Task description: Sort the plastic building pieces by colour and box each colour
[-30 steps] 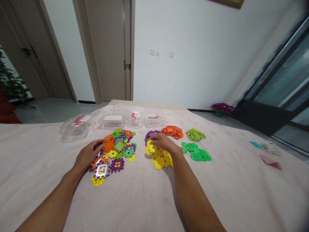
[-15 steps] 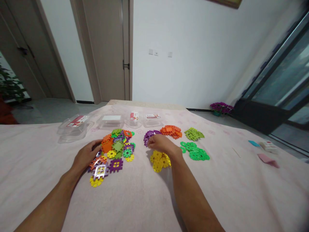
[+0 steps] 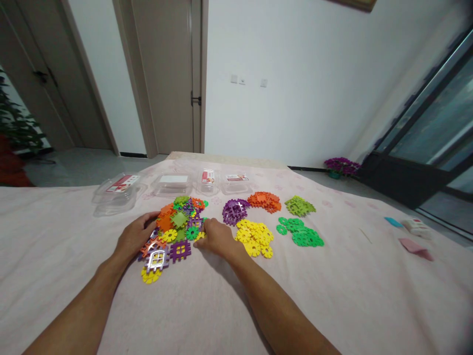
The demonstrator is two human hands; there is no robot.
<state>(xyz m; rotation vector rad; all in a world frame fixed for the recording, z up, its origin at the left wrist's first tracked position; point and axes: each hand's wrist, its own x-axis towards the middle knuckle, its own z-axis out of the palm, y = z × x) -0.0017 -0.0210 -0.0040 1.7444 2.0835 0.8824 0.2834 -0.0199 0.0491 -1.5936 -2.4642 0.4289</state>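
Observation:
A mixed heap of plastic building pieces [image 3: 180, 219] lies on the cloth between my hands, with orange, purple, green and yellow ones overlapping. My left hand [image 3: 137, 234] rests against the heap's left side, fingers spread at the orange pieces [image 3: 166, 218]. At the right side, my right hand [image 3: 218, 237] reaches in with thumb and fingers apart around a yellow flower-shaped piece [image 3: 200, 236]. A purple window piece [image 3: 180, 251] and a silvery window piece [image 3: 157, 260] lie at the near edge, above a yellow disc [image 3: 151, 275].
Sorted piles lie to the right: purple [image 3: 234, 212], orange [image 3: 264, 201], yellow [image 3: 254, 237], light green [image 3: 299, 206] and green [image 3: 305, 233]. Clear plastic boxes [image 3: 172, 185] line the back. A pink cloth piece [image 3: 416, 248] and a white packet [image 3: 417, 228] lie far right.
My right hand has moved left from the purple pile to the mixed heap, uncovering the purple and yellow piles. My left hand stays at the heap's left side. The view shifted slightly.

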